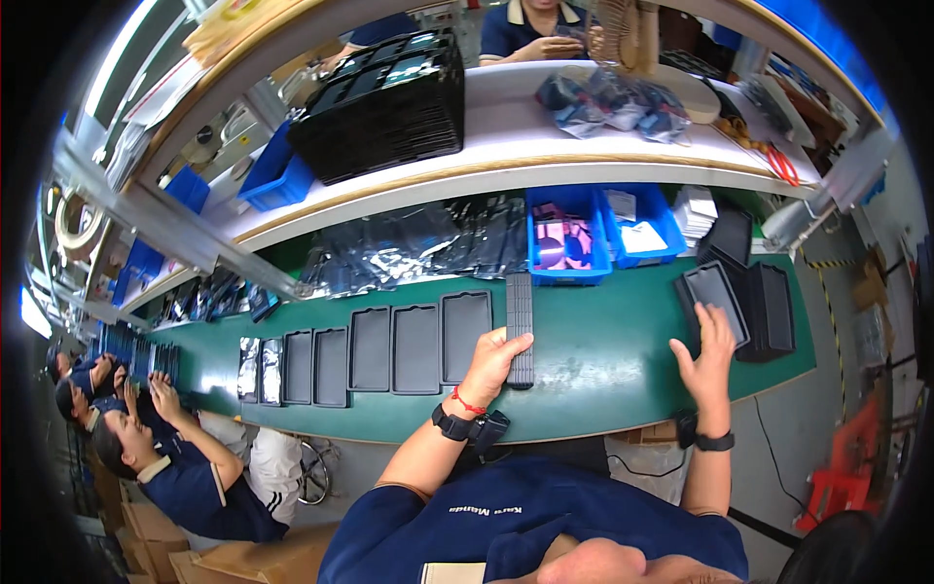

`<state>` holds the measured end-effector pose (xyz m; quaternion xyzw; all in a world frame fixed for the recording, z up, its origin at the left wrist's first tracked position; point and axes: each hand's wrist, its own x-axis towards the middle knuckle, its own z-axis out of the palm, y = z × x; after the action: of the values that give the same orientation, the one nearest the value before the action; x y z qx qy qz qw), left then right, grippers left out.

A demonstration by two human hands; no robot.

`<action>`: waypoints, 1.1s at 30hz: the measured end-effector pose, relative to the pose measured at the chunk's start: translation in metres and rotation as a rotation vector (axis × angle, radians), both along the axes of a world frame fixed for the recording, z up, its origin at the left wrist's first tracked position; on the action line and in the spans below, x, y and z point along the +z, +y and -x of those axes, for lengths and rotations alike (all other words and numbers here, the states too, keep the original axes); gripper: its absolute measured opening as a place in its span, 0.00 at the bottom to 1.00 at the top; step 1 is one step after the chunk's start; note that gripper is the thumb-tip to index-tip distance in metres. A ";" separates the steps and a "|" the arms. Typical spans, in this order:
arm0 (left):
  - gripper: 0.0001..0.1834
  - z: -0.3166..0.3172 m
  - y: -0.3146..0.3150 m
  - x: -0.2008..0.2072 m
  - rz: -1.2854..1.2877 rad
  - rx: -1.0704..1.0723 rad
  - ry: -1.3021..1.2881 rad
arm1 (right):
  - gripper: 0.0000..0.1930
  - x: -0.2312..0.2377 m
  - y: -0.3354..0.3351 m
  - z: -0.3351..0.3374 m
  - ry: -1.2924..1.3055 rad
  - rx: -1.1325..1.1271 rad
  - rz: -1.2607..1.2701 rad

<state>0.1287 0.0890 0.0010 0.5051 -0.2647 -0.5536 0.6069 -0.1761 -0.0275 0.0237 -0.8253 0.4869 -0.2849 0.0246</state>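
Note:
My left hand (499, 360) is closed round a stack of black plastic trays (520, 316), stood on edge so that their rims show as thin lines. Over at the right end of the green table, my right hand (708, 355) has its fingers spread and the thumb apart. Its fingertips are at the lower part of a black tray (713, 290), which lies tilted beside stacked black trays (772, 307); whether they touch it I cannot tell. To the left of the held stack, several black trays lie flat in a row, the nearest being a larger tray (466, 336).
Blue bins (569, 277) with pink-purple pieces and white papers stand at the table's back, near bagged parts (389, 243). Above runs a white shelf (506, 127) with a black tray pile (389, 107). Co-workers sit at left; one person (204, 477) is nearest.

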 end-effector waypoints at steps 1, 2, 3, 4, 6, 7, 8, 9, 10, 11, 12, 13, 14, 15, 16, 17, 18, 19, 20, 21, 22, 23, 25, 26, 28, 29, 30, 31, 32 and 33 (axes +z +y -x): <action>0.06 -0.004 0.007 0.000 0.000 0.018 -0.004 | 0.30 -0.002 0.006 -0.016 -0.225 0.086 -0.047; 0.06 -0.007 0.013 -0.001 -0.007 0.027 -0.039 | 0.27 -0.001 0.017 -0.035 -0.266 0.167 -0.167; 0.06 -0.009 0.019 -0.002 -0.016 0.032 -0.074 | 0.24 0.001 0.030 -0.056 -0.307 0.244 -0.287; 0.07 -0.011 0.025 0.001 -0.032 0.040 -0.075 | 0.21 -0.001 0.040 -0.076 -0.438 0.319 -0.491; 0.08 -0.016 0.035 -0.005 -0.042 0.046 -0.126 | 0.15 -0.014 0.054 -0.119 -0.650 0.441 -0.834; 0.08 -0.017 0.039 -0.004 -0.047 0.037 -0.170 | 0.13 -0.014 0.061 -0.137 -0.733 0.475 -0.966; 0.12 -0.010 0.040 -0.002 0.014 0.031 -0.189 | 0.13 -0.015 0.067 -0.156 -0.736 0.473 -0.967; 0.12 -0.010 0.043 -0.001 0.012 0.027 -0.190 | 0.09 -0.016 0.072 -0.175 -0.862 0.477 -1.032; 0.13 -0.010 0.045 0.000 0.013 -0.017 -0.457 | 0.07 -0.018 0.075 -0.185 -0.991 0.477 -1.093; 0.15 -0.011 0.045 0.004 0.016 -0.058 -0.724 | 0.07 -0.023 0.075 -0.190 -0.992 0.476 -1.091; 0.16 -0.006 0.044 0.012 0.045 -0.066 -0.690 | 0.08 -0.027 0.074 -0.195 -0.994 0.458 -1.063; 0.16 -0.005 0.042 0.015 0.048 -0.073 -0.689 | 0.10 -0.030 0.073 -0.196 -0.996 0.438 -1.034; 0.16 -0.003 0.042 0.016 0.084 -0.066 -0.711 | 0.13 -0.030 0.073 -0.193 -0.910 0.451 -0.993; 0.16 -0.002 0.041 0.016 0.121 -0.061 -0.731 | 0.13 -0.029 0.072 -0.189 -0.909 0.442 -0.991; 0.15 -0.003 0.040 0.012 0.060 -0.087 -0.714 | 0.13 -0.026 0.072 -0.184 -0.884 0.444 -0.980; 0.15 -0.001 0.040 0.010 0.062 -0.093 -0.709 | 0.14 -0.022 0.072 -0.180 -0.859 0.447 -0.968; 0.15 0.001 0.039 0.007 0.072 -0.111 -0.630 | 0.13 -0.019 0.074 -0.177 -0.879 0.454 -0.949; 0.15 0.004 0.039 0.006 0.083 -0.129 -0.551 | 0.13 -0.018 0.077 -0.174 -0.878 0.445 -0.947; 0.15 0.007 0.038 0.007 0.087 -0.139 -0.545 | 0.13 -0.018 0.080 -0.171 -0.918 0.423 -0.968; 0.15 0.011 0.039 0.009 0.095 -0.125 -0.471 | 0.13 -0.017 0.082 -0.167 -0.958 0.401 -0.988; 0.15 0.014 0.039 0.011 0.102 -0.112 -0.397 | 0.13 -0.018 0.081 -0.162 -0.958 0.391 -0.982; 0.15 0.013 0.039 0.009 0.106 -0.117 -0.394 | 0.13 -0.020 0.078 -0.157 -1.005 0.335 -0.945; 0.16 0.006 0.042 0.004 0.147 0.037 -0.424 | 0.13 -0.020 0.066 -0.135 -1.100 0.164 -1.018; 0.18 0.001 0.041 0.008 0.094 0.062 -0.484 | 0.12 -0.023 0.055 -0.117 -1.135 0.189 -1.016; 0.19 -0.012 0.034 0.002 -0.018 -0.100 -0.924 | 0.12 -0.022 0.045 -0.099 -1.173 0.206 -1.001; 0.20 -0.015 0.031 0.002 -0.079 -0.208 -1.108 | 0.12 -0.021 0.043 -0.095 -1.152 0.207 -0.907; 0.20 -0.015 0.030 -0.002 -0.095 -0.241 -1.265 | 0.13 -0.019 0.042 -0.091 -1.128 0.206 -0.813; 0.20 -0.009 0.029 -0.002 -0.087 -0.249 -1.263 | 0.13 -0.017 0.046 -0.092 -1.091 0.168 -0.795; 0.19 -0.003 0.025 0.006 -0.117 -0.214 -1.311 | 0.12 -0.015 0.048 -0.093 -0.982 0.148 -0.690; 0.19 0.005 0.027 0.016 -0.152 -0.179 -1.359 | 0.12 -0.011 0.055 -0.095 -0.873 0.127 -0.592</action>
<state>0.1239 0.1160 0.0171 0.7574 -0.5876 -0.1792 0.2210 -0.0812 0.0277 0.0129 -0.6156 0.4399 -0.4501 0.4742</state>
